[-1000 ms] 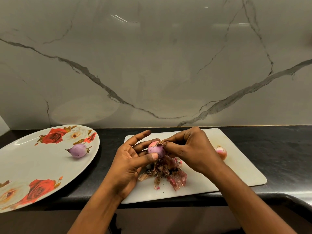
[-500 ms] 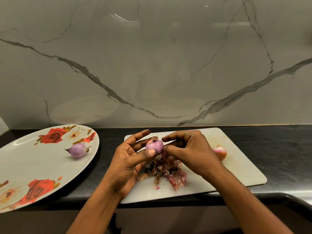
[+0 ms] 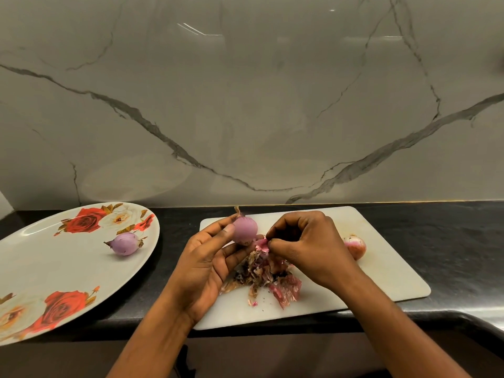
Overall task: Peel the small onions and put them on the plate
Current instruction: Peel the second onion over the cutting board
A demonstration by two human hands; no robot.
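The black table [image 3: 450, 241] is carrying a rose-patterned plate [image 3: 54, 263] at its left edge and a white cutting board [image 3: 381, 268] at its front edge. Over the board, the left hand [image 3: 207, 263] grip is grasping a small onion [image 3: 245, 229]. The right hand [image 3: 305, 246] grip is pinching a pink skin strip [image 3: 261, 244] above the peel pile [image 3: 267, 279]. A peeled onion [image 3: 125, 243] is lying on the plate, and a third onion [image 3: 356, 245] is sitting near the board's right edge.

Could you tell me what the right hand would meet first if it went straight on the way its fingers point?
Probably the small onion held in the left hand; the right hand, pinching pink skin, points left at it, nearly touching.
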